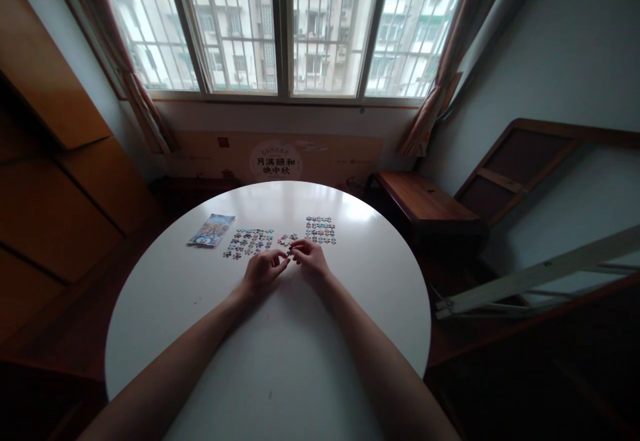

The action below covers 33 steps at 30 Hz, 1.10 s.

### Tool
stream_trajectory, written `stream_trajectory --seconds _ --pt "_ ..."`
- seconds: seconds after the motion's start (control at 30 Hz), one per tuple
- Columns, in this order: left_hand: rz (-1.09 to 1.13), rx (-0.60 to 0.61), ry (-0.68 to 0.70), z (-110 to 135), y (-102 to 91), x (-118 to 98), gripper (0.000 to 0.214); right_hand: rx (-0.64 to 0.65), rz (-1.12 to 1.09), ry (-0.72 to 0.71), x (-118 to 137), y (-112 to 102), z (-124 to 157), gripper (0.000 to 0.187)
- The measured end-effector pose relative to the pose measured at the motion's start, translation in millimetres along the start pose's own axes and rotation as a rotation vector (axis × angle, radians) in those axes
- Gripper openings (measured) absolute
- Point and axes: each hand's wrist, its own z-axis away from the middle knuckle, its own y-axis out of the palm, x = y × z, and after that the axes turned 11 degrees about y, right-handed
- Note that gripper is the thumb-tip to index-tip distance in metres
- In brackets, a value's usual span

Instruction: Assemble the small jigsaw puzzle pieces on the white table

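My left hand [263, 268] and my right hand [310, 256] meet above the white round table [240, 361]. A small dark jigsaw puzzle piece [290, 251] is pinched in the right fingertips. The left thumb and forefinger close in on the same piece from the other side; their exact contact is too small to see clearly. Just beyond the fingers lies a little cluster of joined puzzle pieces [287, 239]. Loose puzzle pieces [249, 242] are spread in rows to the left, and more puzzle pieces [321, 230] lie in rows to the right.
A colourful printed picture sheet [214, 230] lies at the table's far left. Behind the table are a printed banner [210, 154] and a barred window [285, 28]. A low wooden bench [425, 196] stands at the right, and wooden cabinets [55, 208] at the left.
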Motion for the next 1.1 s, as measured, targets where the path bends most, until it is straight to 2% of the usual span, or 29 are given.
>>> stream_trajectory --seconds 0.27,0.47,0.63,0.87,1.1 --pt "-0.043 -0.048 -0.011 0 -1.4 -2 0.026 0.000 0.016 -0.009 4 -1 2 0.020" --pt "-0.073 -0.024 0.009 0 0.3 -2 0.026 -0.041 0.059 -0.031 0 -1 0 0.015" --pt "-0.068 -0.012 -0.008 0 3.7 3 0.025 -0.053 0.139 -0.021 -3 -2 -1 0.016" --pt "-0.028 -0.063 -0.056 0 5.2 9 0.025 -0.024 0.267 -0.031 -4 -3 1 0.015" --pt "0.037 -0.080 -0.057 -2 6.6 16 0.026 -0.080 0.457 -0.090 1 -1 7 0.014"
